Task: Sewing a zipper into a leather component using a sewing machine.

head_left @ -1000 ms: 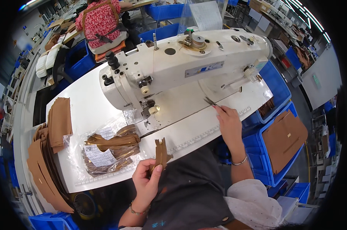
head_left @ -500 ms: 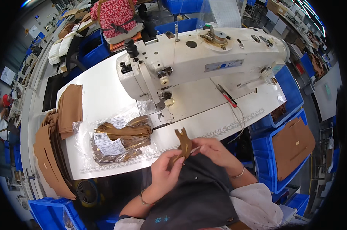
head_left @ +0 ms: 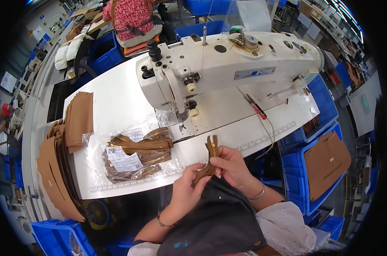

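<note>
A short brown zipper piece (head_left: pixel 210 155) stands upright between both my hands, just in front of the white table's near edge. My left hand (head_left: pixel 189 190) pinches its lower end. My right hand (head_left: pixel 232 164) grips its middle from the right. A clear plastic bag (head_left: pixel 136 153) of several more brown zipper pieces lies on the table to the left. The white sewing machine (head_left: pixel 227 70) stands behind, with its needle area (head_left: pixel 189 115) above the bag's right end.
Red-handled snips (head_left: pixel 256 107) lie on the machine bed at right. Stacks of brown cut pieces (head_left: pixel 76 119) sit at the table's left end and hang over its side (head_left: pixel 52 175). Blue bins (head_left: pixel 313 170) with brown panels stand right. Another person (head_left: pixel 131 17) sits beyond the table.
My right hand left the snips on the machine bed and came back to the zipper piece. Both hands now hold it, slightly higher and nearer the table edge.
</note>
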The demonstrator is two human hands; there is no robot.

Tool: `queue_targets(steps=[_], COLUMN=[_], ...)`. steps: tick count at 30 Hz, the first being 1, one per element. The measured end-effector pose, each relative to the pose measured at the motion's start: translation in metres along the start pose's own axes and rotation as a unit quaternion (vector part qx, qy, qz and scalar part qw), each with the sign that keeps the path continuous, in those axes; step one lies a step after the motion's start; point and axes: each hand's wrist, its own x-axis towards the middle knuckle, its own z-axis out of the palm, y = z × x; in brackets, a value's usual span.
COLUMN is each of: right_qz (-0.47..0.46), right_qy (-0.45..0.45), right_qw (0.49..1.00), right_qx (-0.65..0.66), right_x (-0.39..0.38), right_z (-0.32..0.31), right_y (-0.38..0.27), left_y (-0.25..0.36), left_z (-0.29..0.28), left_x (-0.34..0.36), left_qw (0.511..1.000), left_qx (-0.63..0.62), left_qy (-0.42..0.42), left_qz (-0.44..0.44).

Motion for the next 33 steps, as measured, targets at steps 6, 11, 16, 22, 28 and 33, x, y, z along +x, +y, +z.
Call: queue_targets(steps=[6,11,16,22,28,33], right_qz=[-0.055,-0.058,-0.055,-0.056,-0.08,-0.15], right_qy=[0.032,0.018,0.042,0.026,0.05,0.157], right_qw=[0.994,0.995,0.992,0.991,0.984,0.952], right_qx=[-0.084,-0.083,-0.106,-0.117,-0.15,-0.216], right_x=[-0.004,-0.005,-0.003,-0.001,0.001,-0.014], right_z=[-0.001,0.003,0.009,0.023,0.027,0.008], right_y=[-0.001,0.005,0.007,0.016,0.017,-0.03], left_y=[0.002,-0.002,-0.005,0.003,0.009,-0.013], left_z=[-0.004,-0.002,-0.005,-0.003,-0.009,-0.043], left_x=[0.001,0.002,0.012,0.017,0.004,0.007], left_qw=[0.999,0.995,0.957,0.876,0.926,0.919], left_qx=[-0.036,-0.101,0.063,0.339,0.267,0.232], left_qy=[-0.001,0.013,0.201,0.176,0.119,0.156], left_qz=[0.013,-0.009,0.2,0.296,0.241,0.278])
